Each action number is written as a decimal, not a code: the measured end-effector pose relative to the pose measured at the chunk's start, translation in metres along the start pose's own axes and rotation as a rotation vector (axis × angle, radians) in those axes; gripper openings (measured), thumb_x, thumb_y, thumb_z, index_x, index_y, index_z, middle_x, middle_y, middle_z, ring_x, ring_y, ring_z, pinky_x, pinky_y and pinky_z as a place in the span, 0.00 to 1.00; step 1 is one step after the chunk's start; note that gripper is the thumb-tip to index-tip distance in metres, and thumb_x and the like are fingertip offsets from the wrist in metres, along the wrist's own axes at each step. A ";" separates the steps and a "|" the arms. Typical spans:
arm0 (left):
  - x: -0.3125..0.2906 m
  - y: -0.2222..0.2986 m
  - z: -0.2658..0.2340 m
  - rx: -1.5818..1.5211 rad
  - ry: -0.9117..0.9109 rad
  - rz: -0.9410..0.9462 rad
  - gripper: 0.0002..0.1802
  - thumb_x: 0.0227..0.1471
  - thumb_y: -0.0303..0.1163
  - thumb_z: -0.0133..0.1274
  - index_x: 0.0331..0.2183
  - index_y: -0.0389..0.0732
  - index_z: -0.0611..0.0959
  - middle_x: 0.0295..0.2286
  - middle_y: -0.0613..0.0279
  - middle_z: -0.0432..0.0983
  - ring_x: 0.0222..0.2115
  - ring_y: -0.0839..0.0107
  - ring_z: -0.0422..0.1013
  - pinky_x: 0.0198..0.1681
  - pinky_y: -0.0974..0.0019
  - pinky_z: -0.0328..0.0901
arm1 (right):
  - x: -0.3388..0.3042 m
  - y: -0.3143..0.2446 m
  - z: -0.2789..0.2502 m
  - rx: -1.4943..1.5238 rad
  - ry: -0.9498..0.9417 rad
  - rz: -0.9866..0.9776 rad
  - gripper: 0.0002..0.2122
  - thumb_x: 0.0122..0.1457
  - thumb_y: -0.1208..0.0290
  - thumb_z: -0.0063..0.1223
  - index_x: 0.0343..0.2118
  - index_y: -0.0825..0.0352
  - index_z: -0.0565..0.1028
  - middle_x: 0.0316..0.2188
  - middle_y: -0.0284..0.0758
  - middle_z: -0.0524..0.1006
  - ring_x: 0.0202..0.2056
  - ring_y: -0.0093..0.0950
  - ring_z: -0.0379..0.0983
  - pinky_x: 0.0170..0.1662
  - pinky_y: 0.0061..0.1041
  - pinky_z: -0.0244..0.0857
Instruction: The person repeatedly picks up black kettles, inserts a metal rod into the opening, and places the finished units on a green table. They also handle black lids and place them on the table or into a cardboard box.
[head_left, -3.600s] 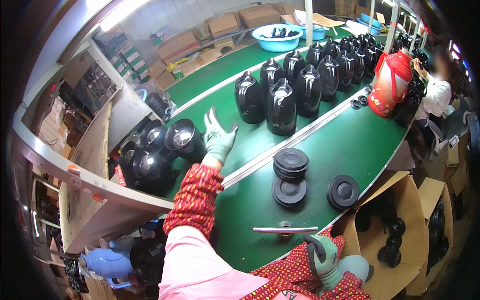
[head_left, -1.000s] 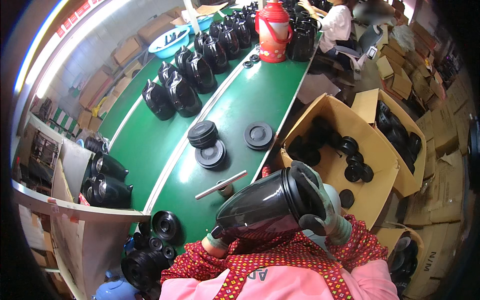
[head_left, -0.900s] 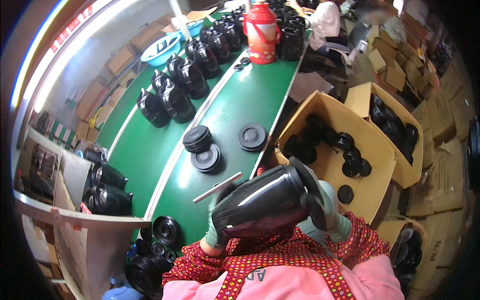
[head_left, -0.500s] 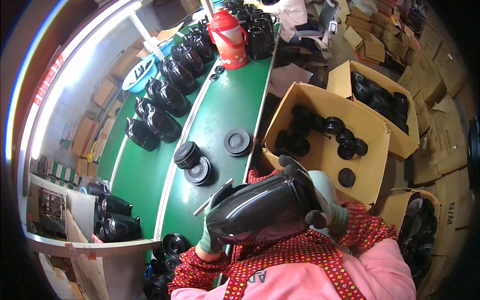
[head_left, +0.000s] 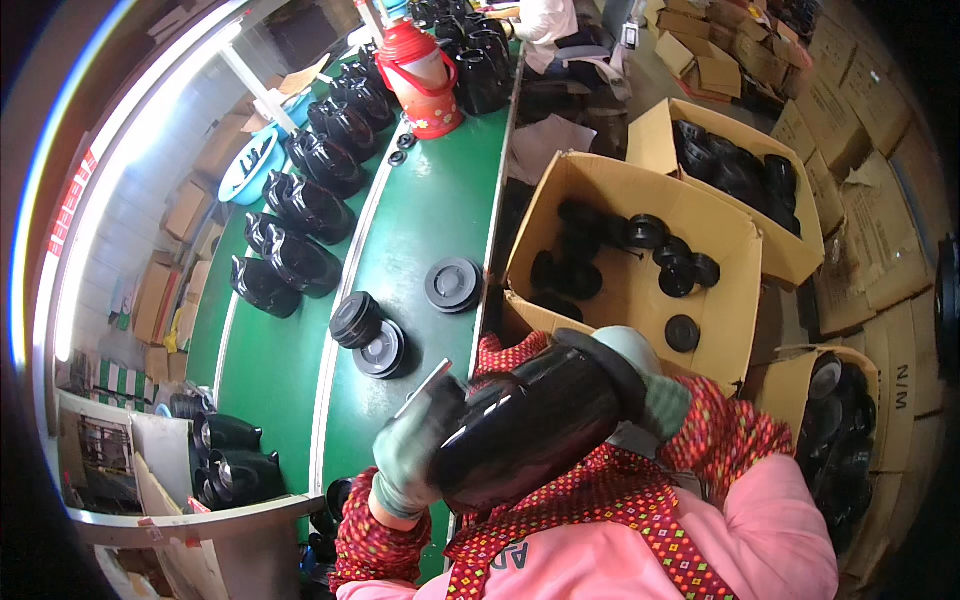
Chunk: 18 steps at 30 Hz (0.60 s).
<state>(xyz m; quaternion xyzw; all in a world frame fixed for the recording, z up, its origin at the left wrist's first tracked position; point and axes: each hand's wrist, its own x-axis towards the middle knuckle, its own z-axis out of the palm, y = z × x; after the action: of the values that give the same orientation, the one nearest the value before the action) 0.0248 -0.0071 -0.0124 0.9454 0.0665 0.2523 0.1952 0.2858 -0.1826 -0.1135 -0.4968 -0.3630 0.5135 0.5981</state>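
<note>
A glossy black jug [head_left: 530, 425] lies tilted on its side across my front, held between both hands. My left hand [head_left: 405, 450], in a pale green glove and smeared by motion, closes on the jug's left end. A thin pale strip [head_left: 425, 387] sticks up beside its fingers; its kind is unclear. My right hand [head_left: 650, 385], gloved too, grips the round black end piece [head_left: 605, 370] at the jug's right end; its fingertips are mostly hidden. Left of the jug, a stack of black round lids [head_left: 357, 322] and a single lid [head_left: 452, 285] lie on the green table.
Rows of black jugs [head_left: 300, 260] stand along the green table [head_left: 425, 215], with a red flask [head_left: 418, 80] farther back. An open cardboard box [head_left: 720, 235] of black round parts sits at the right, another box [head_left: 645, 145] behind it. A person [head_left: 545, 25] is at the far end.
My right hand has shifted from around the end rim to over the round end piece. My left hand has moved slightly left and down, and the jug tilts more steeply.
</note>
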 end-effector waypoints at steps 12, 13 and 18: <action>0.032 -0.002 -0.008 0.111 0.009 0.218 0.41 0.48 0.28 0.68 0.60 0.24 0.71 0.50 0.37 0.78 0.42 0.53 0.83 0.46 0.61 0.77 | 0.003 0.006 0.007 0.216 -0.060 -0.221 0.24 0.73 0.61 0.46 0.67 0.68 0.64 0.64 0.38 0.70 0.62 0.28 0.68 0.67 0.30 0.60; 0.021 -0.014 -0.004 0.041 0.007 0.110 0.41 0.49 0.29 0.68 0.60 0.25 0.70 0.52 0.37 0.77 0.44 0.53 0.82 0.46 0.61 0.77 | -0.001 0.002 0.010 0.137 -0.030 -0.143 0.25 0.73 0.58 0.45 0.67 0.68 0.64 0.64 0.39 0.69 0.62 0.30 0.67 0.67 0.30 0.60; -0.039 -0.029 0.050 -1.451 0.269 -0.847 0.36 0.59 0.24 0.60 0.65 0.32 0.66 0.58 0.45 0.72 0.57 0.58 0.72 0.63 0.54 0.68 | -0.005 -0.044 0.022 -0.361 0.056 -0.600 0.36 0.66 0.40 0.49 0.67 0.65 0.65 0.69 0.50 0.60 0.67 0.42 0.61 0.67 0.38 0.57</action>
<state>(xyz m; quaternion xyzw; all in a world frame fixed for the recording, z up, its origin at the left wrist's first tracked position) 0.0156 -0.0062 -0.0808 0.4434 0.2590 0.2482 0.8214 0.2753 -0.1817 -0.0652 -0.4795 -0.5613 0.2284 0.6347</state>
